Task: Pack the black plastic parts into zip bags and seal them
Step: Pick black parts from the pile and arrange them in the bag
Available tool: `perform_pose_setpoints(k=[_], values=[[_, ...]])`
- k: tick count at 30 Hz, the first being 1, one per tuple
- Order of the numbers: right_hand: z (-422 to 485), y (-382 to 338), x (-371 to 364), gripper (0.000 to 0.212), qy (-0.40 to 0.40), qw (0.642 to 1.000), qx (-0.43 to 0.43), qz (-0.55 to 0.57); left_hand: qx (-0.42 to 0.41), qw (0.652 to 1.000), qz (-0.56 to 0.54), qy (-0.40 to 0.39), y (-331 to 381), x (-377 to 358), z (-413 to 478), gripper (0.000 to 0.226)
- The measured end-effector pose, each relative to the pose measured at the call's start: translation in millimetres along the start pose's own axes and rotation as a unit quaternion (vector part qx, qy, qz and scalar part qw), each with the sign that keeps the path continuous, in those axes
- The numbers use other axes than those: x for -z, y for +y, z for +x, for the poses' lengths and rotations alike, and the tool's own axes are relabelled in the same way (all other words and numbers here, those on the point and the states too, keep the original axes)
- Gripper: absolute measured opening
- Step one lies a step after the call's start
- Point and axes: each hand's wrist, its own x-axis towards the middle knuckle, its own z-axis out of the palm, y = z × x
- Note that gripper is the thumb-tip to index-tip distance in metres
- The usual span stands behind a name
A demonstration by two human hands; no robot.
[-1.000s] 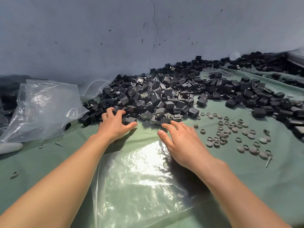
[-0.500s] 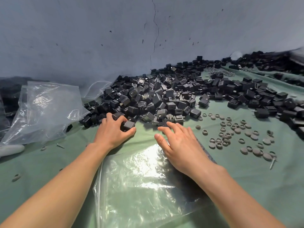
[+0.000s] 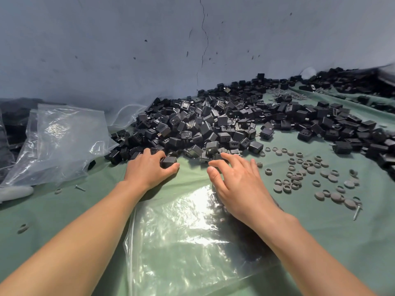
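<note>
Lying flat beneath the spread, empty right grip (image 3: 237, 182), the zip bag (image 3: 181, 242) could be missed by the black part (image 3: 170, 162) clenched in the left grip (image 3: 149, 170) beside the pile (image 3: 213, 124).

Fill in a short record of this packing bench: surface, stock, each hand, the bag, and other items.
Surface: green cloth
Stock: pile of black plastic parts, loose on the cloth
Left hand: grips one black part at the pile's near edge
Right hand: open, fingers spread, fingertips at the pile's edge
Zip bag: lies flat on the cloth between the forearms
Other: clear bags at left; grey rings and discs at right
</note>
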Motion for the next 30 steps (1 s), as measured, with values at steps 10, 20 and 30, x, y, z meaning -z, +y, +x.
perform_pose_setpoints(k=[10, 20, 30], values=[[-3, -8, 3, 0.045, 0.171, 0.981, 0.03, 0.085, 0.14, 0.415, -0.879, -0.19, -1, 71, -27, 0.05], [-46, -36, -22, 0.04, 0.189, 0.962, 0.073, 0.181, 0.135, 0.455, -0.865, -0.164, 0, 116, -122, 0.053], [-87, -110, -49, 0.041, -0.164, 0.521, -0.183, 0.817, 0.024, 0.816, -0.571, 0.087, 53, 107, -204, 0.052]])
